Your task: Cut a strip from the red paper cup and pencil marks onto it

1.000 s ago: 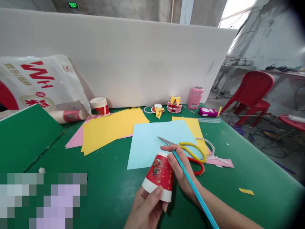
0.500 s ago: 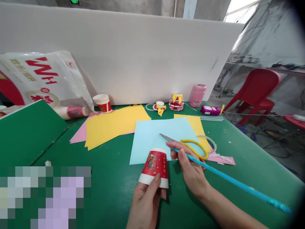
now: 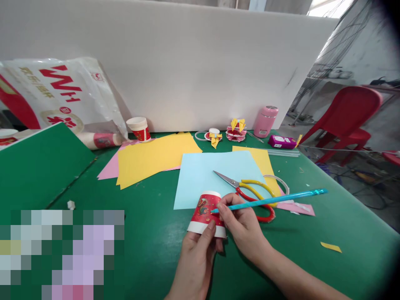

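Observation:
My left hand is closed on a red paper cup with white bands, its wide end toward me and thumb on the side. Pinched in my right hand is a long, shiny light-blue pencil. The pencil's tip is at the cup's printed side; whether it touches cannot be told. Just beyond my right hand lie scissors with one yellow and one red handle, on a light-blue paper sheet.
Yellow sheets over pink ones lie at the back left, near another paper cup. Farther right stand decorated paper pieces, a pink flask and a purple pack. A tape roll lies behind the scissors. A white board borders the back.
The pencil has swung up and its tip has come to the cup's side. My right hand has moved down and closer to the cup, uncovering the scissors' red handle.

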Motion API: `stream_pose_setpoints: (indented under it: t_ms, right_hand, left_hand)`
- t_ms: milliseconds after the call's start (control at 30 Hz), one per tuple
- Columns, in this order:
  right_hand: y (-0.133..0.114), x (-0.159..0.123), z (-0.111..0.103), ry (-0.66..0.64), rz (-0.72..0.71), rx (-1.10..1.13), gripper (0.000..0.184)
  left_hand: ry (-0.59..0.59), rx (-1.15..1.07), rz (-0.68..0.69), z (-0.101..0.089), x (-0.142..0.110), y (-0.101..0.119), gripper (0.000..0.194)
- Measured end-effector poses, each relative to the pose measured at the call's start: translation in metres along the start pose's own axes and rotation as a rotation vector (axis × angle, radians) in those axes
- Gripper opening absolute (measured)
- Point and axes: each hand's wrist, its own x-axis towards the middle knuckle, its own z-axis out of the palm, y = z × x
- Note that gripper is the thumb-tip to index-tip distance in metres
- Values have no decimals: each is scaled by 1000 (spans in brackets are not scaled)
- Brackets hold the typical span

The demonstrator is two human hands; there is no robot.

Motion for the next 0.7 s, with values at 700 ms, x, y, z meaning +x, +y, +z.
stream_pose_setpoints:
  t_ms: [700]
  right_hand:
    - [7, 0, -2, -30, 13, -156, 19]
  left_hand:
    - [-5, -49, -38, -3, 3, -3, 13]
